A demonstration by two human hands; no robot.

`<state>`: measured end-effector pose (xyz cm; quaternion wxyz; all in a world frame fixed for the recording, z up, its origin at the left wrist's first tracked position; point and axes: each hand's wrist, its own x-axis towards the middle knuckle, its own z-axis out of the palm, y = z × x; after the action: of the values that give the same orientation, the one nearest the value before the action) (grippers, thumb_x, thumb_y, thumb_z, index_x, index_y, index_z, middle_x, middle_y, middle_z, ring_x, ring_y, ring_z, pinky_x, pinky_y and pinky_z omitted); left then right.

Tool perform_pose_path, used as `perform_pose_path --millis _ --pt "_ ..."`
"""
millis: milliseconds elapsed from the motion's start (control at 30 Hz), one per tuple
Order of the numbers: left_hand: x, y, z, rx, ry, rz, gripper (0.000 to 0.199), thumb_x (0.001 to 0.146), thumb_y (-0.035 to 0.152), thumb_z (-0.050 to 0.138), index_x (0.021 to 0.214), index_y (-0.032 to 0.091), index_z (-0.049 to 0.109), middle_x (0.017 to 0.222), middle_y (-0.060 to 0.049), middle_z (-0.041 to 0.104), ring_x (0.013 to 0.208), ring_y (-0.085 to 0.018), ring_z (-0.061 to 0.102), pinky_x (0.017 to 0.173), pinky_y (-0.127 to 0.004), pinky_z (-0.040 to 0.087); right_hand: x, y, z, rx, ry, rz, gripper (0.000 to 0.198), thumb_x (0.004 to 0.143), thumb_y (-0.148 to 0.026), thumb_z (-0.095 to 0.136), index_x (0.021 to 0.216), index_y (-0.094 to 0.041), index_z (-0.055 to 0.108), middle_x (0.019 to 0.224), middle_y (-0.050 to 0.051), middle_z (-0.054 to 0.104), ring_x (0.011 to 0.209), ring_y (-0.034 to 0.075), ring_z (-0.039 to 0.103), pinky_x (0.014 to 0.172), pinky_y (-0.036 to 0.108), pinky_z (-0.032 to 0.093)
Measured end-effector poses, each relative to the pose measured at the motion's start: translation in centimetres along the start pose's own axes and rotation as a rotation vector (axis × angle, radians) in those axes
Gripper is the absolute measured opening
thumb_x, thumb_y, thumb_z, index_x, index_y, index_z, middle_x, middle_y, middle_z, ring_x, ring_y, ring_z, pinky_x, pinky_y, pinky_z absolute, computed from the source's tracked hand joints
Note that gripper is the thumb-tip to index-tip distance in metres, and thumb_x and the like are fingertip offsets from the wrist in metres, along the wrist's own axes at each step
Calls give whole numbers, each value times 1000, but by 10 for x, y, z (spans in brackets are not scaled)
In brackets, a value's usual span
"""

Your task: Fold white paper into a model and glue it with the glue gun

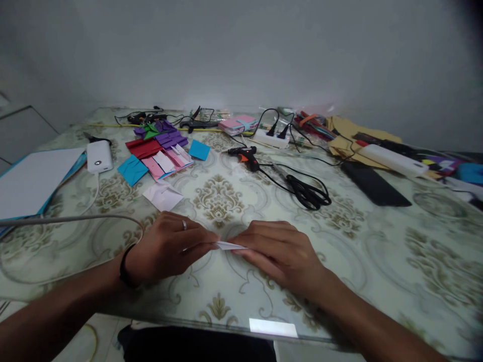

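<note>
A small piece of folded white paper (227,246) is stretched between my two hands, just above the patterned table. My left hand (169,246), with a ring and a black wristband, pinches its left end. On the other end, the fingers of my right hand (281,251) press together. Most of the paper is hidden behind the fingers. Beyond my left hand lies a white folded paper piece (163,196). Blue paper squares (133,170), a red folded stack (144,148), pink and white folded strips (168,162) and purple folded pieces (170,139) lie farther back.
A glue gun (247,157) and black-handled scissors (305,191) lie mid-table. Behind them is a power strip (271,138) with two plugs. A black phone (373,183) rests at right. On the left are a white power bank (99,156), its cable and paper sheets (37,181).
</note>
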<state>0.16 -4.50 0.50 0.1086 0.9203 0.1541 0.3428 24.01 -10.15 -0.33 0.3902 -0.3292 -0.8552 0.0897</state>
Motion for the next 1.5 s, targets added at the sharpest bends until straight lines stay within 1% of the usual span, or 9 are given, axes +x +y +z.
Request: perform_pose_path --millis 333,533,833,933,1067,1133,1267,1367,1500 --pt "3 -5 -9 22 -18 85 12 89 9 63 96 19 66 87 -2 78 77 -13 74 73 -22 56 0 -3 -10 -25 98 -4 12 92 -16 67 100 -20 75 82 5 77 70 16 69 66 28 55" --pt "4 -5 -15 158 62 221 10 89 13 65 99 15 67 97 -8 76 96 -20 73 83 -31 61 -3 -3 -15 196 176 230 18 97 -17 54 103 -22 71 85 3 75 74 15 70 69 28 54" --pt "4 4 -11 278 38 340 10 87 6 67 96 10 68 97 -9 77 95 -20 73 94 -37 61 1 -4 -3 587 -231 586 46 100 -48 48 78 -15 70 61 3 66 58 13 59 56 24 43" --pt "3 5 -7 262 17 320 17 87 10 69 104 13 67 102 -7 76 100 -20 71 102 -40 56 3 -5 1 613 -234 679 47 100 -47 51 72 -14 69 57 2 63 53 12 54 52 23 39" --pt "3 0 -7 117 33 52 65 79 50 78 134 23 55 132 -12 63 126 -31 57 112 -52 45 4 -1 -2 410 -115 640 42 99 -40 53 67 -15 65 60 2 64 56 11 55 54 23 39" --pt "3 -6 -7 -48 63 -148 83 77 55 77 147 25 42 147 -16 50 137 -34 48 111 -53 45 4 2 -5 281 -64 579 38 98 -36 55 68 -16 65 61 1 63 57 11 55 55 23 38" --pt "3 -16 -6 -405 8 -445 58 88 39 71 141 25 51 137 -13 61 124 -27 60 94 -38 56 4 4 -6 195 -34 463 32 98 -32 56 71 -16 65 63 0 60 56 10 52 53 22 37" --pt "3 -16 -4 -557 -149 -669 33 90 42 68 109 17 72 103 -8 75 91 -21 70 72 -27 56 3 4 -3 195 -58 428 31 98 -32 55 73 -17 65 64 0 60 57 11 52 52 22 37" --pt "5 -10 0 -631 -240 -914 37 85 48 71 81 11 76 75 -6 74 67 -17 66 58 -25 49 3 2 -1 202 -83 429 32 99 -33 54 74 -17 65 65 0 60 58 11 52 55 22 39"
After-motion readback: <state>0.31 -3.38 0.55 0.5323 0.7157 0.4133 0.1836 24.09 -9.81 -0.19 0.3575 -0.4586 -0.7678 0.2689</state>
